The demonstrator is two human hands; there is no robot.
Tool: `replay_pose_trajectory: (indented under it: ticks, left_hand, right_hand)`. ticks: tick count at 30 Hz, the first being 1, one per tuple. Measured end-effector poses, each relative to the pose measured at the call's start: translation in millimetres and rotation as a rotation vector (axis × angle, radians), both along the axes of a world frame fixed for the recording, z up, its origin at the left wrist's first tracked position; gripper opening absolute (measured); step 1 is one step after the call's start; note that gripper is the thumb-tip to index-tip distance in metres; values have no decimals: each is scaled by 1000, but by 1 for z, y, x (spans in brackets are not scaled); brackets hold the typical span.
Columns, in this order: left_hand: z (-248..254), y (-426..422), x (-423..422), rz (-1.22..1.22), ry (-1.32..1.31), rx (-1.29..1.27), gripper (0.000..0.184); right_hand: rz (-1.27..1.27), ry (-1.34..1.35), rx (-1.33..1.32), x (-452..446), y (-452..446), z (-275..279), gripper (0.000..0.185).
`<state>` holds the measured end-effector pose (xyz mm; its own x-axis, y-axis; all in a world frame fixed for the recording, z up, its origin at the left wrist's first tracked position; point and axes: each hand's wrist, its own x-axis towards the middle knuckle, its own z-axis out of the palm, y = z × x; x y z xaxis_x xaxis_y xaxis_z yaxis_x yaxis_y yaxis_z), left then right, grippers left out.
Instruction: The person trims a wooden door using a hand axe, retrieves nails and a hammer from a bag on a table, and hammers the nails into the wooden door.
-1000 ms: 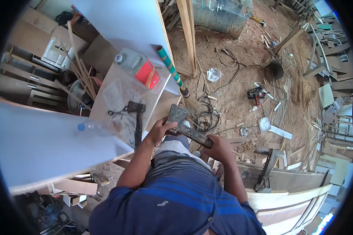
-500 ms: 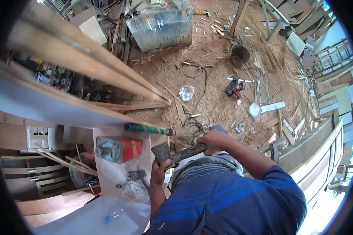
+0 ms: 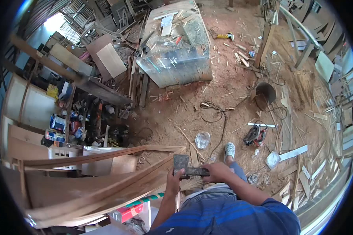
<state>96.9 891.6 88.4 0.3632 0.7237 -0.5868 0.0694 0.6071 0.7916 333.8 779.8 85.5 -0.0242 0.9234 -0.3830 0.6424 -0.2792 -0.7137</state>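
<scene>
A dark, worn hatchet (image 3: 181,161) with a broad flat head is held in front of my body. My left hand (image 3: 173,182) grips it close to the head, thumb laid across the metal. Around the end of the handle closes my right hand (image 3: 217,172). Just left of the hatchet, a long wooden frame (image 3: 117,184) stretches toward the lower left. Part of a green striped roll or tube (image 3: 145,199) shows beneath the frame, beside a red container (image 3: 130,212).
A large scuffed box (image 3: 176,66) with scraps on top stands ahead. On the littered floor lie a power tool (image 3: 255,135), cables, a clear plastic bag (image 3: 202,140) and wood offcuts. A dark bucket (image 3: 265,93) sits farther right. Cans (image 3: 57,122) crowd shelves at left.
The view has swung up and left, bringing more of the shelves and back wall into sight. A foot has come into view ahead. Both hands keep hold of the hatchet.
</scene>
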Motion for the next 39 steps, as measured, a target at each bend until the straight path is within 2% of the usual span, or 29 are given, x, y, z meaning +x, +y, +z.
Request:
replay_pose_trajectory:
  ticks: [2, 5, 10, 13, 15, 17, 21, 22, 23, 27, 29, 32, 35, 39]
  left_hand:
    - [9, 21, 44, -65, 11, -11, 44]
    - [28, 54, 110, -114, 42, 70, 39]
    - [62, 112, 155, 124, -15, 121, 36]
    - [56, 152, 151, 265, -4, 282, 33]
    - [62, 184, 148, 366, -41, 273, 30]
    - [58, 221, 138, 452, -110, 257, 27]
    - [22, 312, 106, 595, -199, 165, 30]
    - [12, 339, 95, 585, -200, 263, 33]
    - [6, 365, 84, 611, -197, 252, 33]
    - [-2, 444, 38, 746, -144, 164, 33]
    - [-4, 480, 9, 812, -132, 210, 33]
    - [8, 521, -31, 973, -247, 179, 36]
    - [1, 558, -72, 1128, -212, 181, 39]
    - [-37, 615, -117, 1337, -154, 184, 41]
  right_hand:
    - [-1, -16, -54, 54, 18, 24, 48]
    - [-76, 30, -8, 110, 49, 25, 52]
    - [20, -6, 21, 153, 153, 51, 55]
    - [160, -6, 131, 161, 225, 55, 53]
    - [256, -13, 103, 159, 283, 64, 53]
    - [331, -12, 135, 149, 342, 71, 52]
    - [518, -8, 120, 124, 464, 51, 57]
    - [525, -37, 91, 114, 493, 45, 56]
    - [572, -66, 59, 103, 528, 46, 55]
    - [721, -197, -82, 64, 641, 56, 50]
    - [786, -189, -5, 43, 692, 51, 49]
    - [860, -114, 93, -5, 760, 38, 48]
    - [978, -126, 27, -69, 830, 41, 49]
    - [1106, -36, 58, -142, 915, -18, 51]
